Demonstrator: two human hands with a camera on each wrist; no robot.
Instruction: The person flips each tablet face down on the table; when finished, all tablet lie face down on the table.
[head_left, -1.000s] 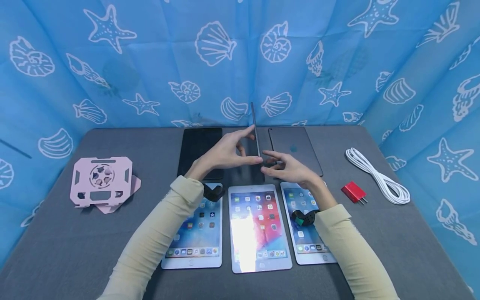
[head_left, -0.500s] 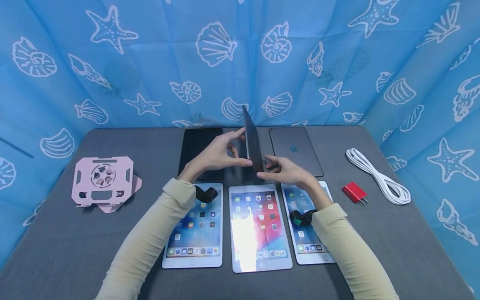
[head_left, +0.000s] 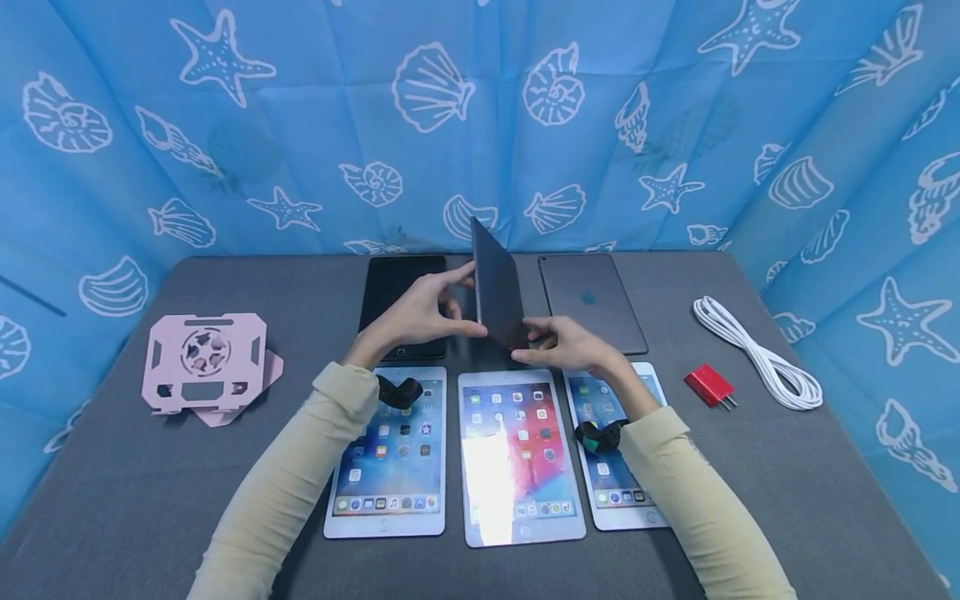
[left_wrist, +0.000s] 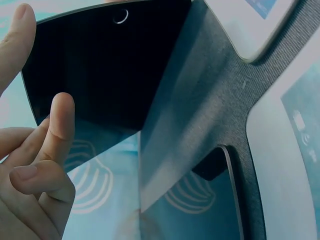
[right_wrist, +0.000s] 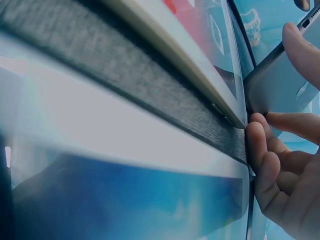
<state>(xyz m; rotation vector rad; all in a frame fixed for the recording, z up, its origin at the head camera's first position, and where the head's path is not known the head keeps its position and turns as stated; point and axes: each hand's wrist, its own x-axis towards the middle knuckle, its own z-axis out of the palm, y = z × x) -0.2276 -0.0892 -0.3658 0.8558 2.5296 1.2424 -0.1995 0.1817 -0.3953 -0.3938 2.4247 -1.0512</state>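
Between both hands, a dark grey tablet (head_left: pixel 498 287) stands on edge, its top leaning left. My left hand (head_left: pixel 420 308) grips its raised left edge, thumb at the near corner. In the left wrist view the thumb (left_wrist: pixel 17 42) lies along the edge of the tablet's black screen, where a round home button shows. My right hand (head_left: pixel 566 346) pinches the low right corner; in the right wrist view the thumb (right_wrist: pixel 302 52) overlaps the tablet's grey back (right_wrist: pixel 282 82) and the other fingers curl near the corner.
A black tablet (head_left: pixel 397 292) and a grey tablet (head_left: pixel 588 292) lie flat behind. Three white tablets with lit screens, one in the middle (head_left: pixel 521 533), line the front. A pink stand (head_left: pixel 168 350) sits left; a red charger (head_left: pixel 708 384) and white cable (head_left: pixel 757 354) lie right.
The tablet, nearly edge-on a second ago, has tipped over to the left so its face shows. My left hand has moved left and slightly down with it; the right hand has shifted slightly.
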